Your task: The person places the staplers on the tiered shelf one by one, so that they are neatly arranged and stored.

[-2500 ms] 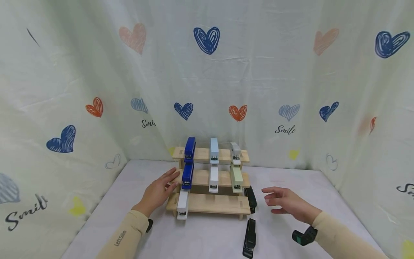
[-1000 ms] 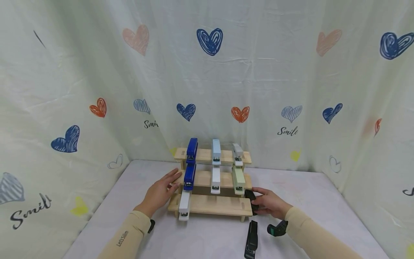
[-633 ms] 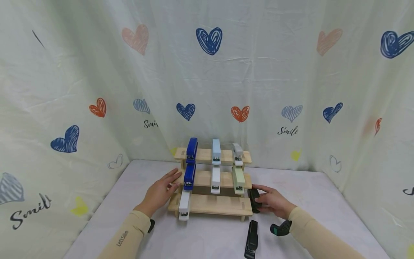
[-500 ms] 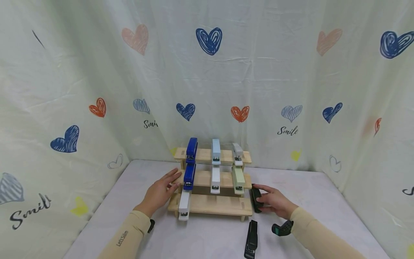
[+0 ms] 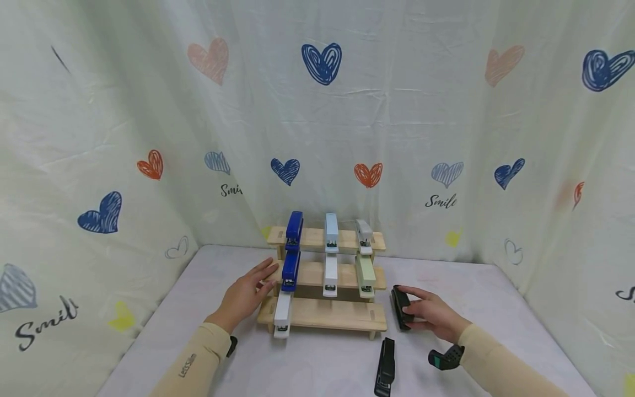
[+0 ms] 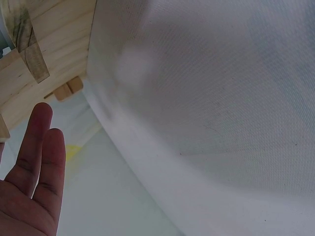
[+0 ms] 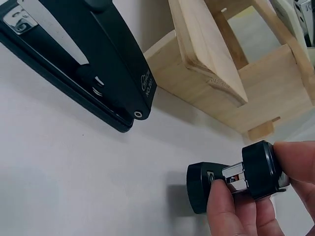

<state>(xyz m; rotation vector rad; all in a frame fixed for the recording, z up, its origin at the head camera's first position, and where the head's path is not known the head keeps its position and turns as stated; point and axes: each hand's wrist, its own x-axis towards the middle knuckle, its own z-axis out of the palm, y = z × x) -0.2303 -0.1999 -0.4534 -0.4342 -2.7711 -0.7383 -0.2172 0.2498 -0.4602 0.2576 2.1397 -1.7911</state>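
My right hand (image 5: 436, 315) pinches a black stapler (image 5: 401, 309) just right of the wooden three-step rack (image 5: 342, 314). In the right wrist view, thumb and fingers grip the front end of this stapler (image 7: 258, 169); whether it touches the table I cannot tell. A second black stapler (image 5: 385, 366) lies on the table in front of the rack's right end. At the rack's left side rests my left hand (image 5: 245, 292), fingers extended by the middle step. Two fingers of the left hand (image 6: 42, 172) show straight in the left wrist view, close to the wood.
On the top step stand dark blue (image 5: 295, 229), light blue (image 5: 331, 231) and grey (image 5: 364, 236) staplers. The middle step bears dark blue (image 5: 290, 270), white (image 5: 331, 274) and pale green (image 5: 366, 274) ones. A white stapler (image 5: 283, 314) sits at the bottom step's left. A heart-print curtain (image 5: 317, 127) surrounds the table.
My right hand has reached in to the black stapler beside the rack, gripped it and drawn it rightward, away from the rack. The left hand has kept its place.
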